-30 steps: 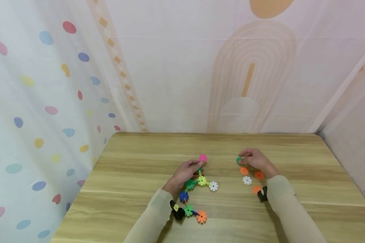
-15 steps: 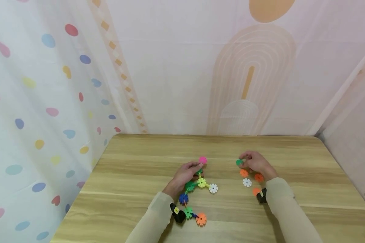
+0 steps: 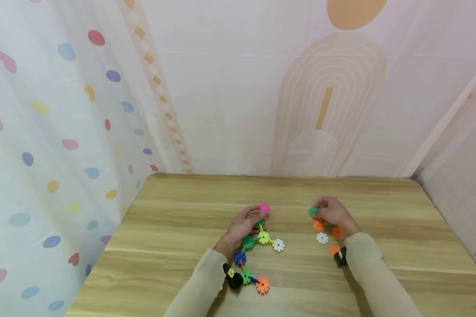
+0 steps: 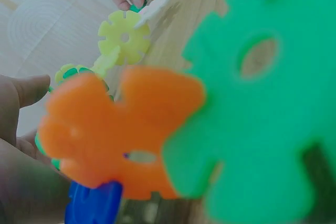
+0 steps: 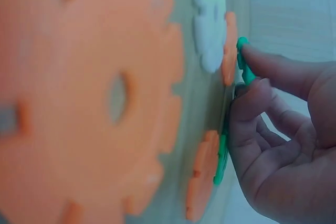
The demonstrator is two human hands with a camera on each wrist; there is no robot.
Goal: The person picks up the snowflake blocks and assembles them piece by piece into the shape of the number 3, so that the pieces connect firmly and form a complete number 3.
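Two sleeved forearms reach across a wooden desk (image 3: 182, 246). The left hand (image 3: 242, 226) curls its fingers around the far end of a chain of joined snowflake discs (image 3: 251, 255), beside a pink disc (image 3: 265, 208) at its 1 o'clock. The right hand (image 3: 333, 211) pinches a green disc (image 3: 313, 211), with loose orange and white discs (image 3: 322, 233) just nearer. Patterned curtains (image 3: 63, 110) enclose the desk.
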